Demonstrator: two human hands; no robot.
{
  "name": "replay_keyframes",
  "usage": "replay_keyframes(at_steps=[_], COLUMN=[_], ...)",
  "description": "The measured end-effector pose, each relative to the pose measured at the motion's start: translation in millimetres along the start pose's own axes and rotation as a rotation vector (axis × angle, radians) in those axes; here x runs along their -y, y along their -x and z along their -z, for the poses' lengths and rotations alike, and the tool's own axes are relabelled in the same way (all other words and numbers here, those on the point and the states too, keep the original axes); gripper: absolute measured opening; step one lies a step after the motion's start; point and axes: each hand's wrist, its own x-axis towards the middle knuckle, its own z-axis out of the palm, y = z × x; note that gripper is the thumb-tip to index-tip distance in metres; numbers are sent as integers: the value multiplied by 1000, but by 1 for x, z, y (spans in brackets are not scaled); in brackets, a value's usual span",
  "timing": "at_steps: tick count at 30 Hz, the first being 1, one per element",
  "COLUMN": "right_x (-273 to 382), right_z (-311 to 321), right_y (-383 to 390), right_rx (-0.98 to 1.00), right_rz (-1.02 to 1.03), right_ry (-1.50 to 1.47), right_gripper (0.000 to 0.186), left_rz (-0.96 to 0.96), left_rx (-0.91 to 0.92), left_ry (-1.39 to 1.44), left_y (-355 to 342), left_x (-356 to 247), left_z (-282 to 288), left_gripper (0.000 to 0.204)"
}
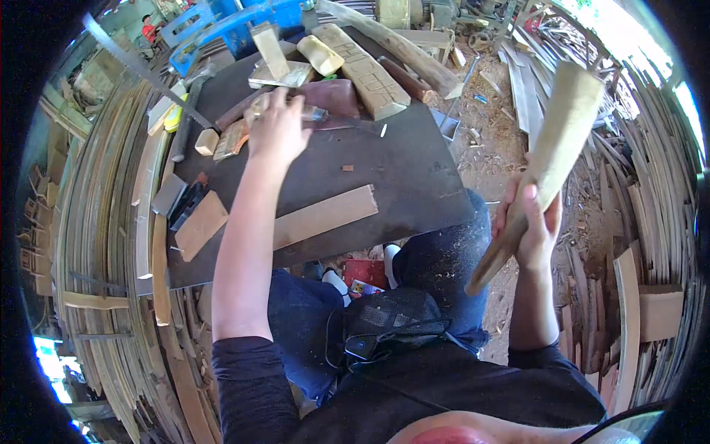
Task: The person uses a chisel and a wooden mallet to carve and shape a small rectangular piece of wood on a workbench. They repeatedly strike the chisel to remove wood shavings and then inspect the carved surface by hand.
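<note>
My right hand [529, 218] is wrapped round a wooden club [558, 137], holding it raised off the table's right side. Its thick end points up and away, and its narrow end slants down toward my knee. Over the far part of the dark table [414, 174], my left hand [277, 126] has its fingers curled round the handle of what looks like a chisel [347, 122]. The blade reaches out to the right, past a dark reddish-brown piece [333, 96]. A brush [231, 139] and a small wood block [207, 142] lie left of this hand.
A carved wooden block [362, 70], a rough log [403, 44] and a blue vise [229, 33] fill the far side. A flat board [325, 217] and a small wood chip [347, 168] lie nearer. Stacked planks [103, 222] flank the left; more planks [658, 185] stand right.
</note>
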Motion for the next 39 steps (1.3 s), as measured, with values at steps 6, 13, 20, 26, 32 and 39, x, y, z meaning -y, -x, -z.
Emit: replay_keyframes(at_steps=[6, 13, 20, 26, 32, 39], right_x=[-17, -24, -64, -74, -70, -69], right_z=[11, -46, -55, -52, -55, -58], right_y=[16, -7, -28, -34, -29, -29], right_rx=[85, 198, 293, 246, 204, 245], right_rz=[-221, -339, -340, -351, -317, -322], right_ry=[32, -296, -220, -123, 8, 31], right_gripper=[48, 51, 48, 40, 37, 37], left_rz=[-139, -150, -211, -229, -83, -64], left_rx=[82, 13, -139, -149, -346, -797], left_ry=[315, 105, 356, 436, 936, 1438], left_y=[-9, 1, 8, 16, 59, 106], left_x=[64, 55, 56, 70, 42, 73], left_z=[-35, -6, 3, 15, 63, 106], left_gripper=[56, 40, 36, 38, 40, 29])
